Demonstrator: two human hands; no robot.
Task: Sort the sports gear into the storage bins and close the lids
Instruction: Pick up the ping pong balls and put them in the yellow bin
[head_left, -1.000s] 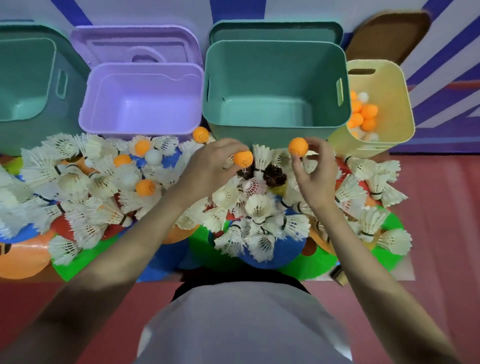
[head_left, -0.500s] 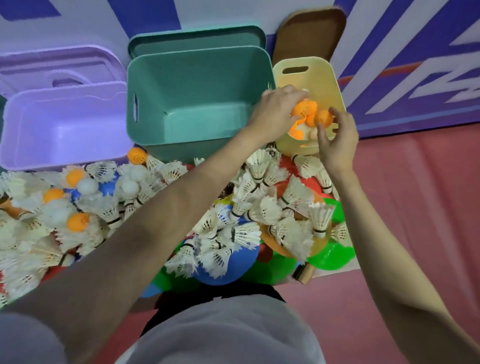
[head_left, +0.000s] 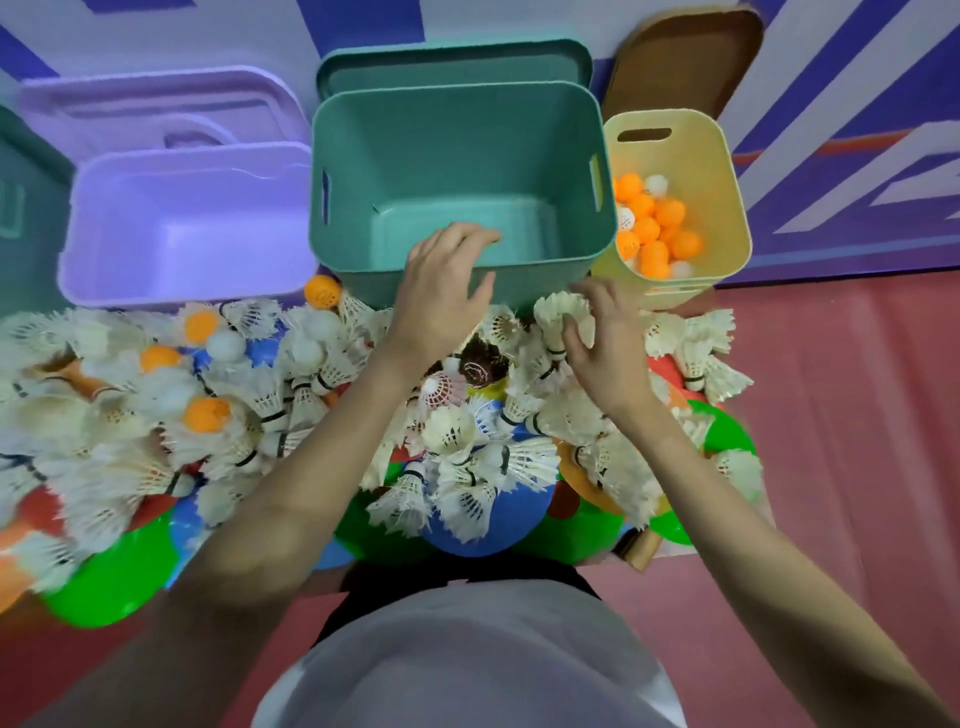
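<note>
A heap of white shuttlecocks (head_left: 457, 431) covers the table, with orange balls (head_left: 208, 414) and white balls (head_left: 226, 344) mixed in on the left. My left hand (head_left: 447, 296) hovers over the front rim of the empty teal bin (head_left: 457, 130), fingers apart and holding nothing. My right hand (head_left: 610, 348) is at the pile's far right edge, thumb and fingers pinched on one white shuttlecock (head_left: 561, 312). The yellow bin (head_left: 675, 130) at the right holds several orange and white balls (head_left: 652, 228).
An empty purple bin (head_left: 182, 171) stands left of the teal one, its lid (head_left: 156, 98) leaning behind it. A teal lid (head_left: 452, 60) and a brown lid (head_left: 685, 57) lean at the back wall. Another teal bin (head_left: 21, 208) is at the far left. Coloured discs (head_left: 104, 577) lie under the pile.
Both hands carried orange balls to the yellow bin, let them go and came back to the pile. My right hand has closed on a shuttlecock; my left is empty.
</note>
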